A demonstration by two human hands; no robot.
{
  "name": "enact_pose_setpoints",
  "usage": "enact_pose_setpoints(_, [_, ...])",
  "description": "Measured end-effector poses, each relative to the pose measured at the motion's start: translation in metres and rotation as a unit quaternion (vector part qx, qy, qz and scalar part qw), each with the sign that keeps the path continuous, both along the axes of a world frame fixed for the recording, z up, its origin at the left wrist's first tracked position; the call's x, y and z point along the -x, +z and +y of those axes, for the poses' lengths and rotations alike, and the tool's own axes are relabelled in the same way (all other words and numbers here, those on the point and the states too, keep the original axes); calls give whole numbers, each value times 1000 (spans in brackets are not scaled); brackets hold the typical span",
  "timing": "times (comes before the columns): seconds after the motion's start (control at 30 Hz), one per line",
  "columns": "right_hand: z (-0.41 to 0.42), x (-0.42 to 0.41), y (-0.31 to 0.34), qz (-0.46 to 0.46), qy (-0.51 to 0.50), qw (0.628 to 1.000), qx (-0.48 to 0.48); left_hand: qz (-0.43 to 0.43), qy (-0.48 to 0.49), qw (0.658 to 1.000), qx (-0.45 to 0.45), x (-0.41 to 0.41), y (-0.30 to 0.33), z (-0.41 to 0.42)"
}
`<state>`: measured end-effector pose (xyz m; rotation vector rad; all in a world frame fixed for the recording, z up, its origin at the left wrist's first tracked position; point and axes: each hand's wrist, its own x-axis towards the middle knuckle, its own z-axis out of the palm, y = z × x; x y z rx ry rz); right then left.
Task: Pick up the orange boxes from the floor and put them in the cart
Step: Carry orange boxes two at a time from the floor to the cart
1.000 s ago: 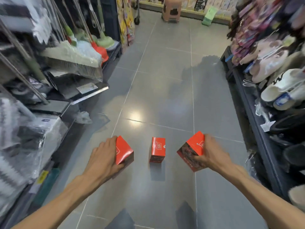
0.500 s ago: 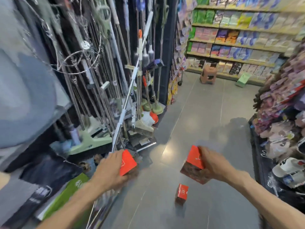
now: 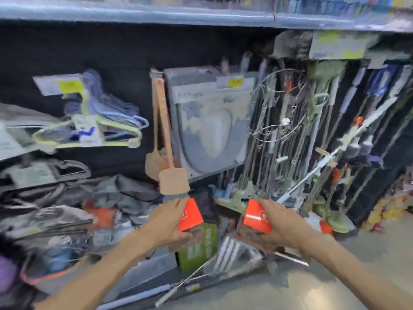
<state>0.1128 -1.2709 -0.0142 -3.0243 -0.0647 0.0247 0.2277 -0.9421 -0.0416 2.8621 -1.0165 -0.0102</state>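
Note:
My left hand grips one orange box, held up at chest height with its orange face turned right. My right hand grips a second orange box, tilted, with a dark printed side underneath. Both boxes hang in front of a shelf of household goods, a short gap between them. No cart and no box on the floor is in view. The picture is blurred by motion.
A store shelf fills the view: hangers at left, a grey toilet seat pack in the middle, mop and broom handles at right. A green carton stands low on the shelf. Grey floor tiles show at lower right.
The view has swung left from the aisle floor to the shelf. Both hands have lifted their boxes and come closer together. The third box on the floor has gone out of view.

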Motion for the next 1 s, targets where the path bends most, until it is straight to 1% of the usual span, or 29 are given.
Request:
enact_pose_setpoints(0.1, [66, -37, 11, 7, 107, 994, -4, -34, 94, 995, 5, 37, 13, 80])
enact_pose_setpoints(0.2, [151, -62, 19, 6, 203, 979, -4, -37, 197, 979, 27, 84, 19, 170])
enact_pose_setpoints(0.3, [247, -75, 22, 12, 292, 956, -14, -33, 307, 951, 28, 143, 27, 260])
enact_pose_setpoints(0.43, [389, -70, 26, 15, 418, 908, -3, -37, 429, 902, 14, 235, 34, 367])
enact_pose_setpoints(0.5, [465, -52, 32, 15, 477, 879, 5, -39, 486, 873, 15, 286, 38, 416])
enact_pose_setpoints(0.63, [611, -3, 34, 18, 564, 826, -14, -38, 573, 818, 19, 387, 42, 514])
enact_pose_setpoints(0.87, [841, 99, 37, 41, 653, 753, -60, -26, 682, 731, -22, 540, 52, 672])
enact_pose_setpoints(0.93, [897, 126, 42, 50, 677, 731, -68, -30, 702, 711, -15, 573, 55, 711])
enact_pose_setpoints(1.0, [953, 148, 46, 59, 699, 709, -74, -38, 714, 699, -16, 598, 58, 748])
